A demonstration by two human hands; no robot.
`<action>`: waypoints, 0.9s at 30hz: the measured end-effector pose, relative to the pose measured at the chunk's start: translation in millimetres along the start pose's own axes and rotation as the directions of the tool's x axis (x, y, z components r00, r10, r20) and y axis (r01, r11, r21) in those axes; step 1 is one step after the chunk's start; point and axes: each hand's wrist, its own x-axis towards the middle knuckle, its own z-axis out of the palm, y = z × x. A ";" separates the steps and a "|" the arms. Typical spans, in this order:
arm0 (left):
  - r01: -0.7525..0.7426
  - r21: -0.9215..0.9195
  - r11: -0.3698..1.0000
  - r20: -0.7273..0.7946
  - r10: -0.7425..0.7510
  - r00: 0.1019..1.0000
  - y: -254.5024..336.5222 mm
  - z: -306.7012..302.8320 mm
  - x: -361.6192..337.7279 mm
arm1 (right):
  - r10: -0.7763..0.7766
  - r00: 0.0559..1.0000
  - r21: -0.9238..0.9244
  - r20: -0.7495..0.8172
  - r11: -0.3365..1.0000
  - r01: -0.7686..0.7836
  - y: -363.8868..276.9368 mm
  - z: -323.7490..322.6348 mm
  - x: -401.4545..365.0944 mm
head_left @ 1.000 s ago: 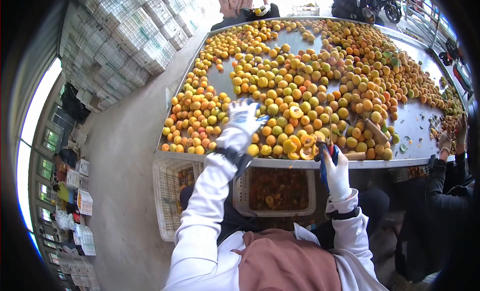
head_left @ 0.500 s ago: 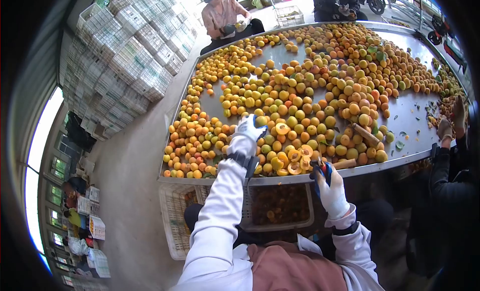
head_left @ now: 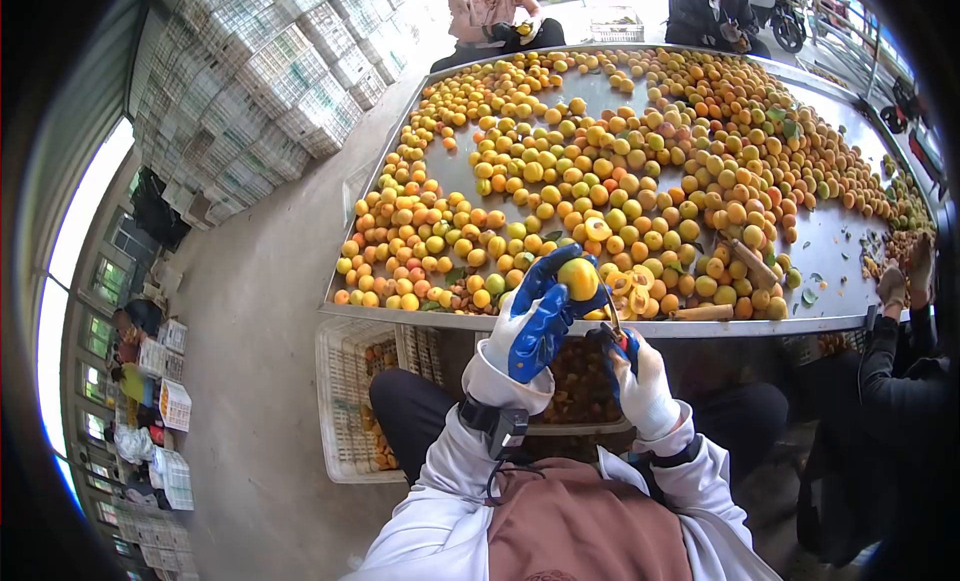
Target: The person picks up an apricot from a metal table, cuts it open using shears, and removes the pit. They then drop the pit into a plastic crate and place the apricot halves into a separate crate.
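Note:
My left hand (head_left: 542, 316), in a white glove with a blue coated palm, is closed around a yellow apricot (head_left: 577, 279) above the table's near edge. In my right hand (head_left: 640, 381), gloved the same way, is a small cutting tool (head_left: 613, 316) with a red handle and a narrow metal blade. Its blade points up, with the tip right beside the apricot. Behind the blade, cut apricot halves (head_left: 630, 289) lie with their orange insides showing. Whole apricots (head_left: 520, 171) cover much of the metal table (head_left: 815, 236).
Wooden sticks (head_left: 703, 313) lie by the near edge. Below stand plastic crates (head_left: 345, 421) holding apricot pieces. Across the table sit two people (head_left: 490, 16) (head_left: 708, 16); another person's hands (head_left: 900, 276) are at the right. Stacked crates (head_left: 260, 71) rise at the left.
My left hand has come back from the pile toward me with an apricot in it and turned palm up. My right hand has shifted slightly left, bringing the blade to the apricot.

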 end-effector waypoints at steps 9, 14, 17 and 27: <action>-0.037 0.140 0.989 -0.037 0.043 0.998 -2.1 2.1 -15.2 | -0.050 0.999 -0.072 0.009 0.996 0.051 -9.7 11.0 -11.1; -0.052 0.169 0.984 -0.070 0.064 0.995 -9.1 -5.0 -15.8 | 0.016 0.998 -0.106 0.056 0.994 -0.010 -14.9 7.6 -17.3; -0.066 0.244 0.968 -0.059 0.082 0.995 -8.4 -4.3 -16.6 | -0.016 0.999 -0.147 0.038 0.989 0.021 -12.9 6.0 -19.5; 0.015 0.143 0.990 -0.069 -0.005 0.998 -24.9 10.6 -19.0 | -0.013 1.000 -0.146 -0.015 0.989 0.011 -2.2 23.8 -3.7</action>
